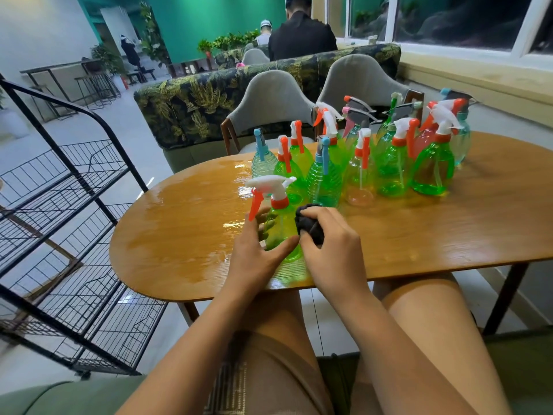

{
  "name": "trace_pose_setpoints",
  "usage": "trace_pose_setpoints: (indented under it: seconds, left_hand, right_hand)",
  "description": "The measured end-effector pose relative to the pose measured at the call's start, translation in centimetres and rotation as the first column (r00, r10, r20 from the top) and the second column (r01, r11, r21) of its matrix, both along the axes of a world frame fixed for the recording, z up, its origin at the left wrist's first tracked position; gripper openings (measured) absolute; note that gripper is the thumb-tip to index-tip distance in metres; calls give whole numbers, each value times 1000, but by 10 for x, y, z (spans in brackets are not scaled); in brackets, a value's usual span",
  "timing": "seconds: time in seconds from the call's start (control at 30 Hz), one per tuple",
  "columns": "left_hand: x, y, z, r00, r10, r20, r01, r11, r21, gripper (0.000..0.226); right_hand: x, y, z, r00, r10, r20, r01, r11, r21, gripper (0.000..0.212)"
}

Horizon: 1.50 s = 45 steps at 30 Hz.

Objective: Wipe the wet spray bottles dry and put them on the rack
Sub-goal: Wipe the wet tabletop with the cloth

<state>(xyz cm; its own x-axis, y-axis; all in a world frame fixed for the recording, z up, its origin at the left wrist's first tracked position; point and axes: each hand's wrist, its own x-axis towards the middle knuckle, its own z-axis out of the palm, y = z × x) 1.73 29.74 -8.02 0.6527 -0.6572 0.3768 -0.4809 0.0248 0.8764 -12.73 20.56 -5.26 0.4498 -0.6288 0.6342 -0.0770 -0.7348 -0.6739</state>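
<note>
A green spray bottle (281, 226) with a white head and orange trigger stands upright near the front edge of the wooden table (179, 235). My left hand (257, 253) grips its body from the left, thumb across the front. My right hand (332, 250) holds a dark cloth (309, 223) bunched against the bottle's right side. Several more spray bottles (389, 157), mostly green with orange, white or blue heads, stand clustered at the table's far side. A black wire rack (74, 235) with slanted shelves stands to the left of the table.
Water films the table's left half (191, 205). Two grey chairs (269, 106) stand behind the table, before a leaf-patterned sofa back (194, 97). People sit further back. A window ledge (478, 82) runs along the right. My bare knees are under the table's front edge.
</note>
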Motion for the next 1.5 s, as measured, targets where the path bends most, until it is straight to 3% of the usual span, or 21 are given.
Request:
trace_pose_setpoints:
  seconds: [0.13,0.23,0.47,0.73,0.9,1.1,1.3,1.5]
  left_hand:
    - [-7,1,6,987,-8,161,-3,998,66,63]
    - [-4,1,5,966,-1,258,-23,996,90,71]
    - [-3,3,5,968,4,251,-29,995,94,74]
    - [3,3,-1,990,50,129,-62,994,89,74]
    - [5,1,-2,990,76,117,-88,991,101,79]
    - [2,2,1,990,70,122,-81,993,88,81]
    - [-7,4,6,995,6,102,-12,998,58,75]
    - [-9,4,7,970,-30,241,11,997,79,70]
  right_hand:
    - [-2,6,8,998,19,67,-12,995,-96,43]
    - [-1,9,10,998,15,68,-7,993,-118,44]
    - [0,5,8,999,-17,32,19,998,-57,32]
    - [6,-7,-13,978,15,-209,18,988,153,18]
    - [8,-6,-15,963,25,-270,22,986,168,17]
    - [6,-5,-15,971,22,-240,16,988,153,18]
    - [0,0,2,1000,-9,-8,8,999,-48,33]
    - [-4,7,11,998,24,53,-18,992,-128,42]
